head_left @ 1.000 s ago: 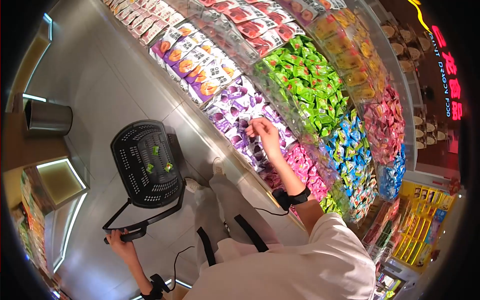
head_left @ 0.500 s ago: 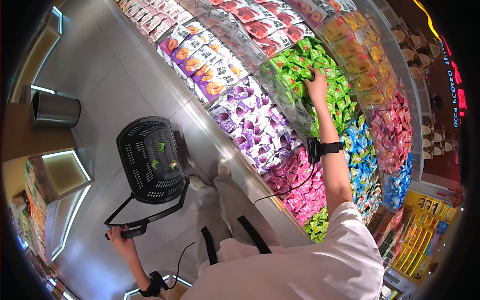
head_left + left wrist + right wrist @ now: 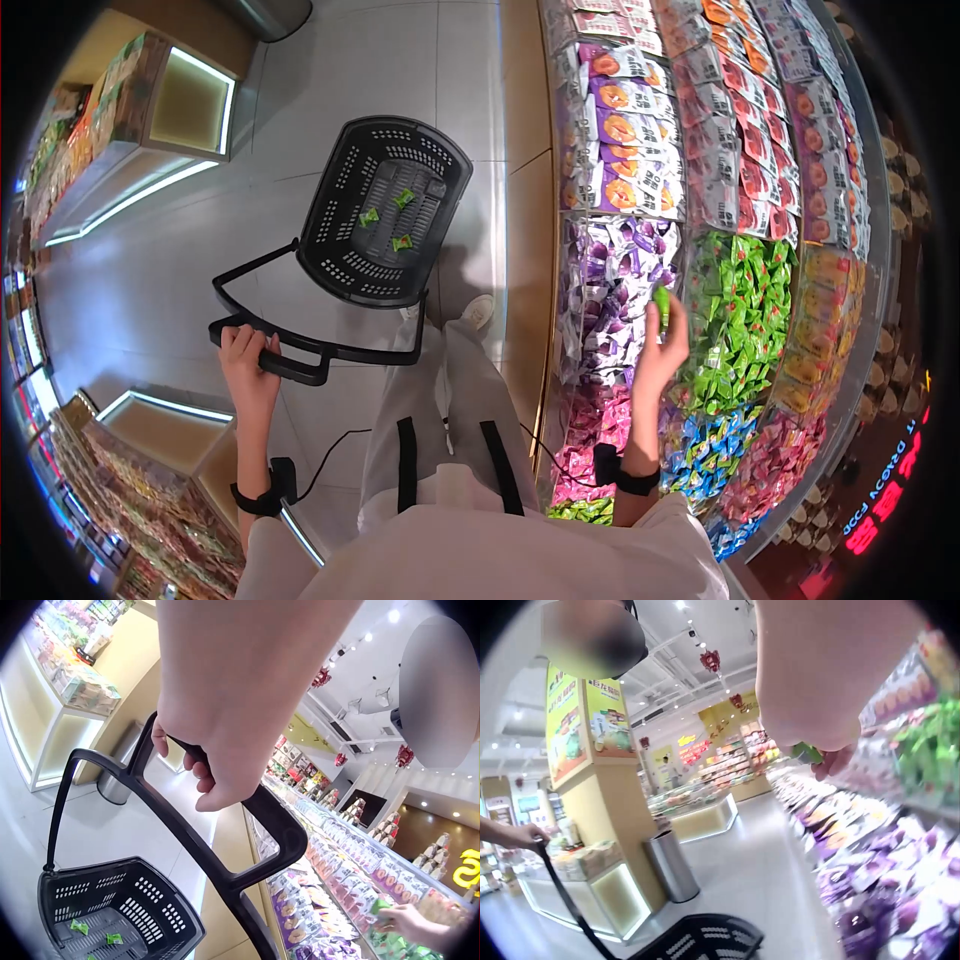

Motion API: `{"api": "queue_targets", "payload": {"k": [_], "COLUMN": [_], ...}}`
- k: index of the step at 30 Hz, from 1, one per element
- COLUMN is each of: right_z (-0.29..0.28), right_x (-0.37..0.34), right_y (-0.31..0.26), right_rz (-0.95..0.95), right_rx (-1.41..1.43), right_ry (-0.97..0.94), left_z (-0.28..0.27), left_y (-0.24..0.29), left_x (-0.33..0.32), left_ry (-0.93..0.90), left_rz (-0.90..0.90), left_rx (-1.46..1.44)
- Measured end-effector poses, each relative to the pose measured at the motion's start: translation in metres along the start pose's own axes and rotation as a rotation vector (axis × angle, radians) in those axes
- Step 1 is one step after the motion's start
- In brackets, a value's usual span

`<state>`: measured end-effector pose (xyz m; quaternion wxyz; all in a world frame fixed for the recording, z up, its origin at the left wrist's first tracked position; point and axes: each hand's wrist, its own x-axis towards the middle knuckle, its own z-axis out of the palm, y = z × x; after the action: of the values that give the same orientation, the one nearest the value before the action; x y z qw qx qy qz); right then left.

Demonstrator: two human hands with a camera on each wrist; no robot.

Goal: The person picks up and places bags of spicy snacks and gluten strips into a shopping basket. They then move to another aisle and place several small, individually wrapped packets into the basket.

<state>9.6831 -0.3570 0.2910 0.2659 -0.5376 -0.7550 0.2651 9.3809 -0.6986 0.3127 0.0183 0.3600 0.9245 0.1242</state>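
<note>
My left hand grips the handle of a black shopping basket; the left wrist view also shows its fingers curled round the black handle. Several green-wrapped sweets, one of them a green packet, lie on the basket's floor. Between thumb and fingers my right hand pinches a green packet, above the purple and white packets. In the right wrist view the pinched green packet shows below the wrist. Right of that hand is the compartment of green packets.
Bagged snacks fill the far compartments, and pink packets and blue packets the nearer ones. A lit display stand is at the upper left. A metal bin stands on the floor.
My right hand has risen out of the green packets and moved back over the purple ones, holding a green packet. The head view has turned, and the basket appears further right and higher.
</note>
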Motion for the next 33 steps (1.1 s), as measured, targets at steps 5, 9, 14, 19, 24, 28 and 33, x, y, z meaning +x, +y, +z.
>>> {"api": "queue_targets", "payload": {"k": [5, 9, 14, 19, 24, 28, 33], "right_z": [0.196, 0.346, 0.437, 0.495, 0.535, 0.540, 0.539], "right_x": [-0.054, -0.079, -0.086, -0.086, -0.063, -0.049, -0.043], "right_y": [-0.008, 0.044, 0.078, 0.097, 0.115, 0.110, 0.103], "right_rz": [-0.013, 0.112, 0.374, 0.499, 0.662, 0.770, 0.788], "right_rx": [0.209, 0.401, 0.438, 0.380, 0.370, 0.456, 0.800], "right_ry": [-0.498, -0.766, -0.937, -0.811, -0.669, -0.602, -0.603], "left_z": [0.005, 0.008, 0.013, 0.016, 0.017, 0.017, 0.017], "left_y": [-0.006, -0.015, -0.026, -0.040, -0.045, -0.046, -0.045], "left_x": [-0.011, -0.017, -0.037, -0.057, -0.070, -0.071, -0.068], "left_ry": [0.046, 0.065, 0.061, 0.063, 0.032, 0.017, 0.021], "left_rz": [-0.036, -0.065, -0.092, -0.093, -0.119, -0.118, -0.108], "left_rx": [-0.025, -0.026, -0.034, -0.034, -0.011, -0.007, 0.012]}}
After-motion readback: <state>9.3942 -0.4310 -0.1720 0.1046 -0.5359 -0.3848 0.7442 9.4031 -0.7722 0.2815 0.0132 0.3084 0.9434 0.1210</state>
